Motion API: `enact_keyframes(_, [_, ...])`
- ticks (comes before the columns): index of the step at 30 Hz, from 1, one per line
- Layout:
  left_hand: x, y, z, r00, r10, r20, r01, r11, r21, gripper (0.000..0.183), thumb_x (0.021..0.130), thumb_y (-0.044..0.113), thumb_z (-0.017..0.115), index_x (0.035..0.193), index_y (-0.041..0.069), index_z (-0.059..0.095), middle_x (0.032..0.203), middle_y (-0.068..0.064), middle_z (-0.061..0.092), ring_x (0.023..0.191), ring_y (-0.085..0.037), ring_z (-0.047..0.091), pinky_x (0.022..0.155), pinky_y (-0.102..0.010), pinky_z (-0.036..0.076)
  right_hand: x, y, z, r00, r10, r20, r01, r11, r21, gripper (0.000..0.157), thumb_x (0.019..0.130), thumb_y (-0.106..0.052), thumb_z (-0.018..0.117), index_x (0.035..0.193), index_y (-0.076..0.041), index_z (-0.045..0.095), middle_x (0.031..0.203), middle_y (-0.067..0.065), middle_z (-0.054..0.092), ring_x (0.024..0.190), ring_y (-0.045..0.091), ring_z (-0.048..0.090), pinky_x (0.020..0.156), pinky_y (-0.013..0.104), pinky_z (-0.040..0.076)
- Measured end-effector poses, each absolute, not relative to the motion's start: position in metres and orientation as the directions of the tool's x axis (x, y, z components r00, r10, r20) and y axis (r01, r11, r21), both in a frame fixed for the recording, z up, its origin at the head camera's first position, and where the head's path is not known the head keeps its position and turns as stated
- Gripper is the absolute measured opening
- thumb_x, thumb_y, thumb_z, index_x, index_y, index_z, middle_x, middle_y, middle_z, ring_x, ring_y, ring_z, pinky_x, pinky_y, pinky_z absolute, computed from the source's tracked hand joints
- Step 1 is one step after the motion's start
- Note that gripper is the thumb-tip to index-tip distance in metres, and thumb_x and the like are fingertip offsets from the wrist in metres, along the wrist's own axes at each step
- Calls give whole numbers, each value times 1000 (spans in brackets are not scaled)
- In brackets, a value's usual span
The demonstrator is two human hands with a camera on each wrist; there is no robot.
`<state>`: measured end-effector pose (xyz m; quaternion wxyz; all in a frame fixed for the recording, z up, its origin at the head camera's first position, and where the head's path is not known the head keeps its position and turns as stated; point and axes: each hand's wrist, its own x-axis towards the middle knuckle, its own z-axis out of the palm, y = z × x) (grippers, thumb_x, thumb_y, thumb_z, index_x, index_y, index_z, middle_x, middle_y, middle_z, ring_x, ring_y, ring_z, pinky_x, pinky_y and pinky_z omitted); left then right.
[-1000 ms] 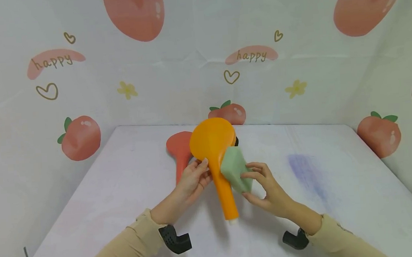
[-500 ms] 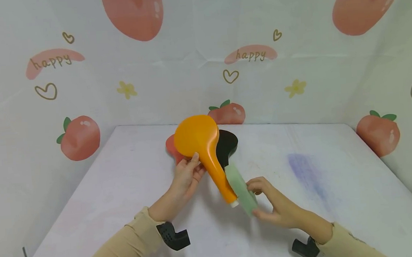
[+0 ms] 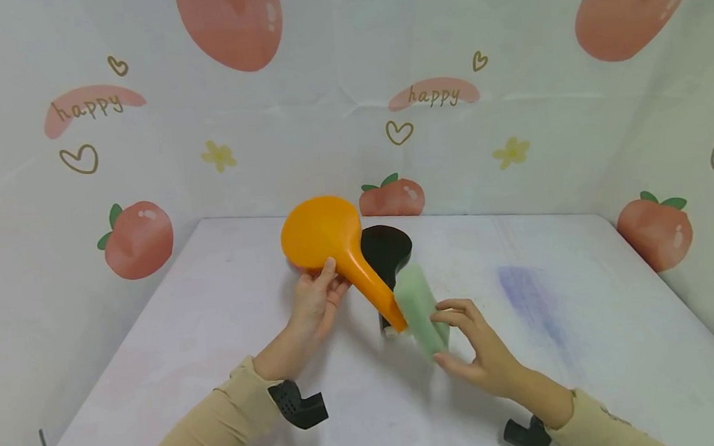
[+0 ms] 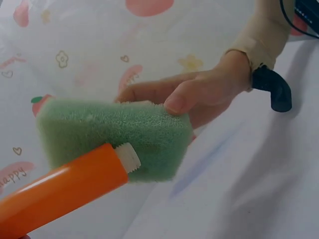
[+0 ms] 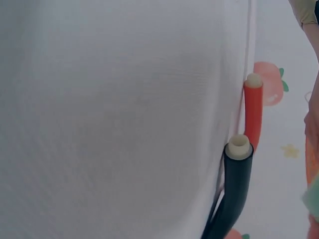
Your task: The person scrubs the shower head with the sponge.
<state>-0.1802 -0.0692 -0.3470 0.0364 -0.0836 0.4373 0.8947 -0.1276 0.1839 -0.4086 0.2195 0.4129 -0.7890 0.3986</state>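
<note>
My left hand grips an orange handheld shower head by the neck, thumb on its round face. The handle slants down to the right. My right hand pinches a pale green sponge between thumb and fingers, right at the handle's lower end. In the left wrist view the sponge stands behind the handle's white threaded tip. A black shower head lies behind the orange one on the table. A red shower head's handle shows in the right wrist view; its head is mostly hidden in the head view.
The white table carries a smeared bluish-purple stain on the right. A white cloth backdrop printed with fruit, hearts and "happy" stands behind it and along the sides.
My left hand has carried the orange shower head leftward and tilted its handle more, uncovering the black one. The sponge has slid from the neck area down to the handle's end.
</note>
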Motion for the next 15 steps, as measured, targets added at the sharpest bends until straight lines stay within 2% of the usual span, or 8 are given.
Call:
enact_keyframes(2, [-180, -69, -347, -983, -12, -184, -137, -615, 777, 48, 97, 17, 47, 139, 6, 26, 129, -9, 44, 102, -17, 57, 101, -34, 42, -127, 182, -407, -517, -459, 723, -853, 352, -386, 36, 89, -31, 61, 117, -8, 56, 121, 18, 46, 112, 13, 46, 87, 19, 40])
enact_keyframes(4, [-180, -69, -348, -983, -17, -185, -135, -618, 775, 48, 97, 17, 47, 138, 6, 27, 128, -8, 44, 102, -17, 57, 99, -33, 44, -128, 179, -405, -442, -458, 771, -886, 355, -298, 36, 90, -37, 57, 113, -10, 60, 118, 21, 48, 111, 17, 46, 87, 20, 38])
enact_keyframes(9, [-178, -68, -350, -982, -29, -188, -129, -624, 771, 44, 97, 17, 48, 136, 7, 30, 124, -6, 45, 100, -16, 57, 92, -29, 49, -131, 174, -403, -227, -507, 832, -925, 380, -21, 25, 89, -33, 57, 103, -14, 68, 110, 23, 52, 104, 31, 45, 92, 29, 37])
enact_keyframes(12, [-177, -68, -350, -982, -32, -185, -124, -629, 767, 41, 97, 17, 47, 135, 9, 31, 123, -5, 45, 102, -16, 56, 91, -28, 50, -131, 172, -403, -148, -546, 825, -908, 406, 106, 22, 92, -30, 53, 98, -19, 70, 108, 18, 54, 100, 35, 45, 89, 36, 37])
enact_keyframes(15, [-176, -68, -350, -984, -33, -176, -114, -639, 761, 41, 98, 16, 46, 135, 10, 30, 124, -5, 44, 104, -17, 55, 91, -29, 49, -131, 170, -404, -112, -564, 818, -888, 426, 173, 22, 94, -28, 50, 94, -23, 71, 106, 14, 55, 98, 36, 44, 82, 40, 37])
